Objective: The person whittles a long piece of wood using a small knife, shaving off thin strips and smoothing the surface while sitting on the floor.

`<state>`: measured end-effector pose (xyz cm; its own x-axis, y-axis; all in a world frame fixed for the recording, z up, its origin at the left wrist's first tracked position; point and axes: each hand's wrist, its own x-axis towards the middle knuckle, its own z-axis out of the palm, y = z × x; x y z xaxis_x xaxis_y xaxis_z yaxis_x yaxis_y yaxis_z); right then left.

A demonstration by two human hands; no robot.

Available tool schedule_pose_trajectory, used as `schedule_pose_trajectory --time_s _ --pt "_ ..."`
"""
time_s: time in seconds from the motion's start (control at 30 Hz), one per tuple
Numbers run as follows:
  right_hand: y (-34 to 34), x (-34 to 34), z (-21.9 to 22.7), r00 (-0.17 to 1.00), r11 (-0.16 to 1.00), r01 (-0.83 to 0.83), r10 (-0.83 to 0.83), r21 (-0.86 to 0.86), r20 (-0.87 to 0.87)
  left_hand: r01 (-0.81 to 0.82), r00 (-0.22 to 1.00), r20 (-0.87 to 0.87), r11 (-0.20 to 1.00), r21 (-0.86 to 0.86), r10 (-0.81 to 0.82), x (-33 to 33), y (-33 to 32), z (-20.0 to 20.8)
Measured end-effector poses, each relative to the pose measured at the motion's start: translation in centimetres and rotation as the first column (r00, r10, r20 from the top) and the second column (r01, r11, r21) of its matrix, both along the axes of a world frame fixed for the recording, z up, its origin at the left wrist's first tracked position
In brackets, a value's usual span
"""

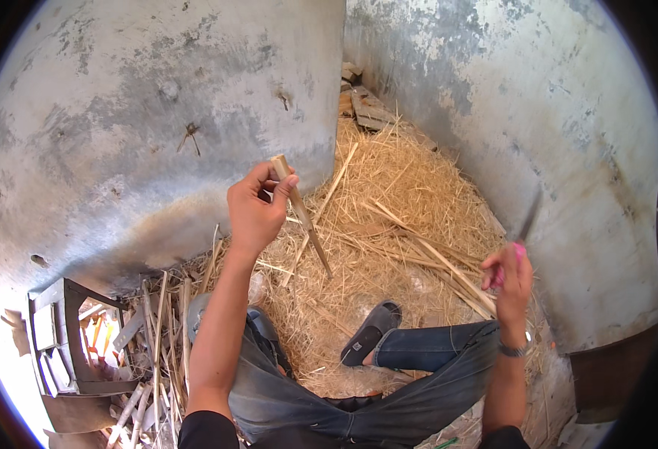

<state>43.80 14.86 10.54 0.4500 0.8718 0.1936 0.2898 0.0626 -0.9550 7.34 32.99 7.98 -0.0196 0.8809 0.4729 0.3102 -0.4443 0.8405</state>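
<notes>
My left hand [258,213] is closed around the upper part of a split bamboo piece [304,217]. Its thick cut end pokes up past my thumb, and the narrower end slants down to the right above the shavings. Off to the right, my right hand [512,283] grips a knife [529,220] by its pink handle. The blade points up and away, smeared by motion, and is apart from the bamboo. A watch sits on my right wrist.
A heap of pale shavings [389,179] with loose bamboo strips [449,262] covers the floor between two worn grey walls [157,112]. Bamboo sticks [157,329] and a dark wooden frame [67,329] stand at lower left. Wood pieces [374,108] lie in the far corner.
</notes>
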Motion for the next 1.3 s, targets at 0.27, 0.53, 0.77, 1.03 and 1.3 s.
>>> schedule_pose_trajectory --time_s 0.27,0.53,0.77,1.03,1.3 --pt "9.4 -15.2 -8.4 0.897 0.892 -0.414 0.368 -0.18 -0.244 0.055 0.998 -0.032 0.998 0.012 -0.054 0.8 -1.5 0.4" --pt "7.4 -17.9 -17.1 0.934 0.884 -0.35 0.356 -0.311 -0.04 0.081 0.997 -0.016 0.996 0.029 -0.08 -0.5 -1.6 -0.3" --pt "6.0 -19.0 -7.2 0.731 0.94 -0.34 0.292 0.042 -0.616 0.082 0.995 -0.066 0.996 0.023 -0.081 1.1 -3.0 0.1" --pt "4.2 -16.4 -20.4 0.887 0.821 -0.422 0.286 -0.385 -0.363 0.098 0.992 -0.087 0.989 0.114 -0.089 1.8 -3.6 -1.0" --pt "4.4 -19.2 -18.8 0.932 0.946 -0.284 0.234 -0.156 -0.278 0.097 0.995 -0.033 0.988 0.119 -0.094 4.8 -3.5 0.6"
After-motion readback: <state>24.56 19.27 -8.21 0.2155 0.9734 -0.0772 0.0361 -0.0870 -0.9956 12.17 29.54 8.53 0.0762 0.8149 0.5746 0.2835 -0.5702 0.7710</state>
